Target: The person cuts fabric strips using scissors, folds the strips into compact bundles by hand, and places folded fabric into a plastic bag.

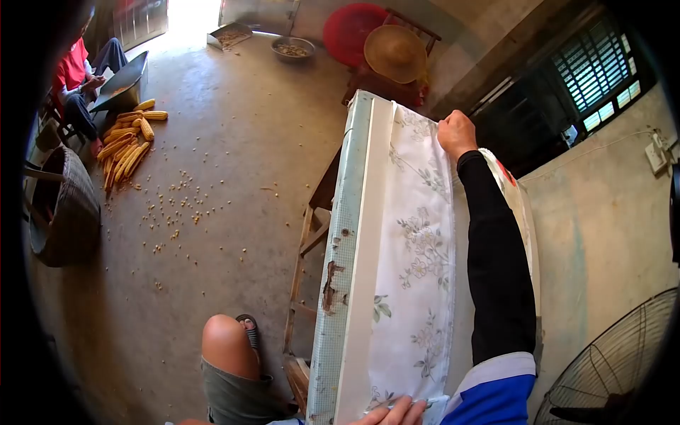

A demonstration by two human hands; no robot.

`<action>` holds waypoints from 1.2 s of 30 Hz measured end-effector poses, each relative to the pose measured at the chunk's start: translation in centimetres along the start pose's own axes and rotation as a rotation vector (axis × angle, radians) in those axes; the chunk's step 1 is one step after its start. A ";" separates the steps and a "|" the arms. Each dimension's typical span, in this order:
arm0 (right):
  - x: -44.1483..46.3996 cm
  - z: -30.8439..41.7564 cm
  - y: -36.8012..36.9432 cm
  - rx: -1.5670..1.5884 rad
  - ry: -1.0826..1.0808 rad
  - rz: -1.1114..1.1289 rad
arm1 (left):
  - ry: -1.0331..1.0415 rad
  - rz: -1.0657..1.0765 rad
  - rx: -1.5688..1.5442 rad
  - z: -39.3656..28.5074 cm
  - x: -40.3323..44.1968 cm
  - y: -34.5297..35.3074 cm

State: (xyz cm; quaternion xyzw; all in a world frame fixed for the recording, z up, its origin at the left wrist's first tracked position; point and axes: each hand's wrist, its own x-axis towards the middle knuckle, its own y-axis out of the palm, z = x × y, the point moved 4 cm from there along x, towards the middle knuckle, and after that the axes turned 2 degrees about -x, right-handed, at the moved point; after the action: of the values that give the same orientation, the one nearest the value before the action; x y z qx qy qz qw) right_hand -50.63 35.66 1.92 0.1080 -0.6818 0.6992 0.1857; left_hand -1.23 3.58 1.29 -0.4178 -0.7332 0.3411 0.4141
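A long strip of white floral cloth lies along a narrow table, over a flat white board. At the far end my right hand, in a black sleeve, is closed on the cloth's right corner. The near end of the strip is under my left hand, whose fingers are bent and pressed together on the cloth. The frame's bottom edge cuts off the rest of that hand, and its thumb is hidden.
Corn cobs lie piled on the floor beside a seated person, with loose kernels around. A wicker basket stands left. A wire-caged fan is close on the right. A straw hat rests beyond the table.
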 end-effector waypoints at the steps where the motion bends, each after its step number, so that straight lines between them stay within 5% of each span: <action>1: -0.1 0.1 -0.1 0.060 -0.009 -0.096 | 0.002 0.006 0.008 0.1 -0.2 0.1; 6: -2.2 2.8 -5.1 0.329 -0.053 -0.231 | 0.001 -0.028 0.007 0.0 0.2 0.1; 9: -1.8 0.4 -3.3 -0.090 -0.091 -0.147 | 0.004 -0.040 -0.040 -0.4 0.7 -0.7; 13: -3.0 -1.2 -2.3 -0.042 -0.029 -0.152 | -0.021 -0.028 -0.024 0.3 0.4 0.0; 18: -5.9 0.3 -5.4 0.246 -0.286 -0.144 | -0.047 -0.052 -0.056 -0.1 0.4 0.2; 23: -16.4 7.7 -10.0 0.398 -0.713 0.098 | -0.108 -0.073 -0.209 -0.5 0.3 0.9; 33: -11.7 10.1 -4.2 0.199 -0.488 0.256 | -0.089 -0.012 -0.142 -0.2 0.2 0.6; 36: -11.5 8.8 -7.6 0.485 -0.384 0.318 | -0.010 -0.025 -0.057 0.1 0.4 -0.6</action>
State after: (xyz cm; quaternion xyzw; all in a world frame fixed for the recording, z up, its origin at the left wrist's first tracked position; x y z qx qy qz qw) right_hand -37.97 25.59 4.59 0.1710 -0.5264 0.8281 -0.0885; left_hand -1.64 3.65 1.88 -0.4183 -0.7499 0.3171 0.4026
